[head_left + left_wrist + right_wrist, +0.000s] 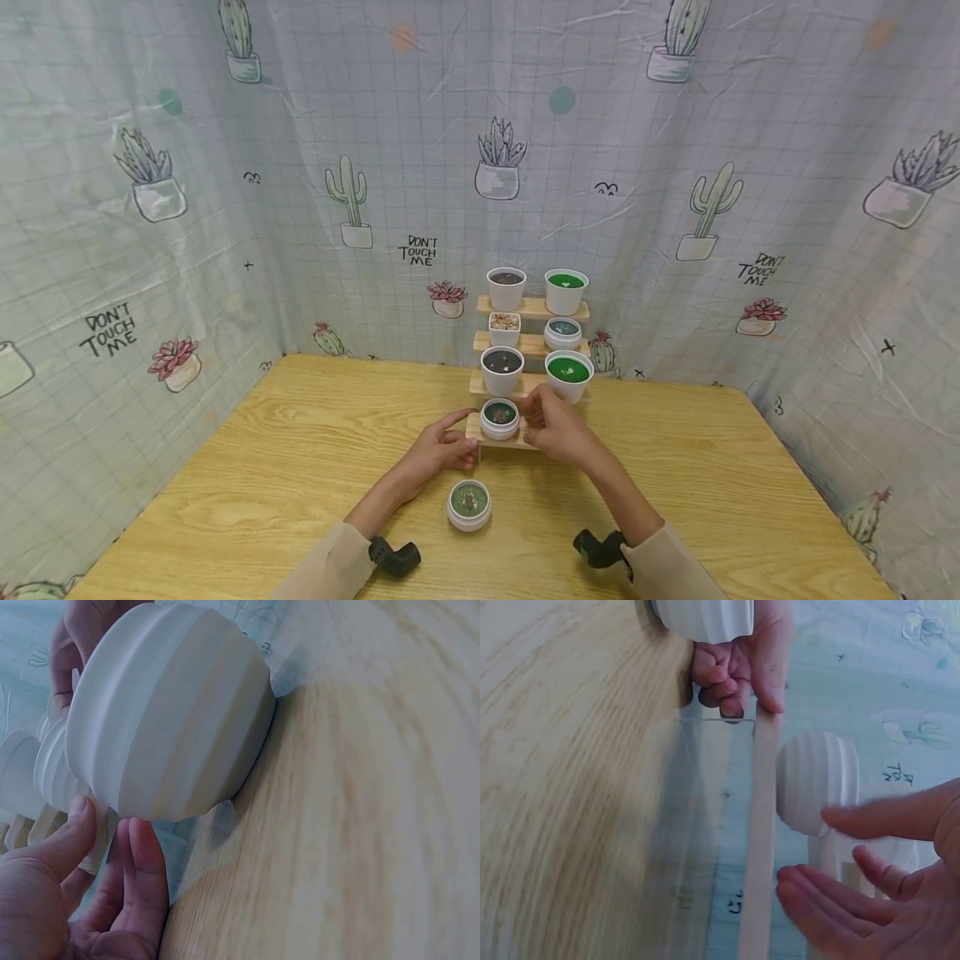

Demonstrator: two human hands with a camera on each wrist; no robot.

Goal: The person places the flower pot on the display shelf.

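A tiered stand with wooden shelves [533,308] and clear side panels [705,795] holds white pots. My left hand [442,443] grips the left end of its lowest shelf [760,825], thumb above and fingers curled below. On that shelf sits a round ribbed pot [499,419] with dark green filling. Beside it is my right hand [558,425], its fingers spread and its thumb close to the pot [819,784]; whether they touch I cannot tell. Another round ribbed pot [468,505], with lighter green filling, stands on the table near my left wrist.
Higher up are two dark-filled pots [502,372], two bright-green-filled pots [569,377], a square pot [505,328] of pebbles and a small round pot [562,333]. The wooden table [337,417] meets a cactus-print curtain [420,167] behind the stand.
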